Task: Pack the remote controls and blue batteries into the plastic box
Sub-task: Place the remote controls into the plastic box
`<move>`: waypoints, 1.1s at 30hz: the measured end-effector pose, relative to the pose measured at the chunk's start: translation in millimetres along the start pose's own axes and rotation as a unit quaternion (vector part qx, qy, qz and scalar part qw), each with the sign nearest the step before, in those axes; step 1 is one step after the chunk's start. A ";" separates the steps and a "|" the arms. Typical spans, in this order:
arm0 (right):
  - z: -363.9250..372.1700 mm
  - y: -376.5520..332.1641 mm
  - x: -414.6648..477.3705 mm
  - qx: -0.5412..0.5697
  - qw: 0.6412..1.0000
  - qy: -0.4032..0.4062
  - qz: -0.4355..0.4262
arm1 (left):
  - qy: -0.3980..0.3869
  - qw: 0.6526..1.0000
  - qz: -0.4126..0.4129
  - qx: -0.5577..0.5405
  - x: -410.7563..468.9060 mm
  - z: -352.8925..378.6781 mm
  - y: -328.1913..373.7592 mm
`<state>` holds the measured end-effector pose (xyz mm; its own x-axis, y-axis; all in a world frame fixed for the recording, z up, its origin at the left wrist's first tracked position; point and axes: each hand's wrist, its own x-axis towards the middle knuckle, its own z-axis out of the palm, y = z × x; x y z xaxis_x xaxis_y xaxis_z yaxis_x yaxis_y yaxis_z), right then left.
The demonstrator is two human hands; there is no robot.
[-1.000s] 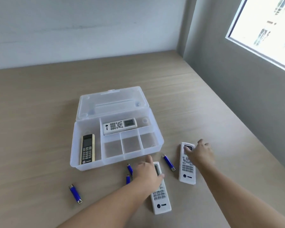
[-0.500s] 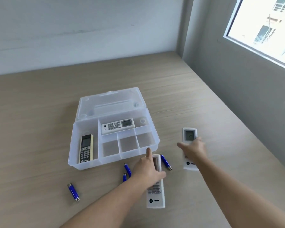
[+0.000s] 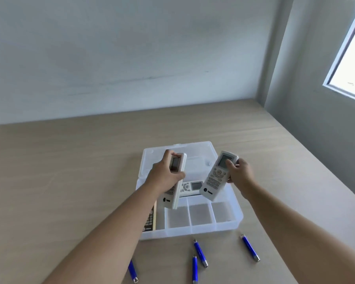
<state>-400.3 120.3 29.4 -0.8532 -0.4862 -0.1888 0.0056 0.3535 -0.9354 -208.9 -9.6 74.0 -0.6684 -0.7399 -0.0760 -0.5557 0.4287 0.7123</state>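
The clear plastic box (image 3: 237,221) lies open on the table with its lid (image 3: 201,152) folded back. My left hand (image 3: 164,175) grips a white remote (image 3: 172,198) above the box's left side. My right hand (image 3: 239,173) holds a second white remote (image 3: 216,179), tilted, over the box's right side. Inside lie a white remote (image 3: 192,186) in the long rear compartment and a black-and-cream remote (image 3: 150,220) in the left compartment, partly hidden by my left arm. Several blue batteries rest on the table in front of the box, such as one (image 3: 200,253) at centre and another (image 3: 250,248) to the right.
The wooden table (image 3: 70,181) meets a pale wall (image 3: 131,58) at the back and a grey wall (image 3: 307,130) on the right, where a window (image 3: 353,58) sits. Three small front compartments (image 3: 199,214) of the box hold nothing.
Both hands have picked their white remotes up off the table and carried them over the open box. The camera has tilted upward.
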 end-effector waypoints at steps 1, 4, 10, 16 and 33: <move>9.7 0.4 2.1 0.016 1.000 -0.005 0.013 | 0.009 1.000 0.001 0.004 7.1 -7.0 -5.5; 34.2 6.9 8.0 0.060 0.996 -0.026 0.060 | 0.030 0.999 0.008 0.024 23.4 -21.8 -19.1; 81.5 28.1 17.9 0.136 0.972 -0.044 0.188 | 0.042 0.998 0.029 0.035 48.7 -30.7 -38.5; 110.9 35.6 25.3 0.173 0.942 -0.068 0.280 | 0.036 0.998 0.040 0.038 67.2 -18.3 -52.6; 55.9 36.5 35.8 -0.396 0.912 0.043 -0.092 | -0.051 0.970 0.149 0.188 83.3 25.5 -25.5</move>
<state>-401.4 71.1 -28.2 -0.8389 -0.5443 0.0057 -0.4929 0.7551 -0.4322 -262.9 -68.9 31.7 -0.8619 -0.5069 0.0112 -0.4582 0.7882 0.4109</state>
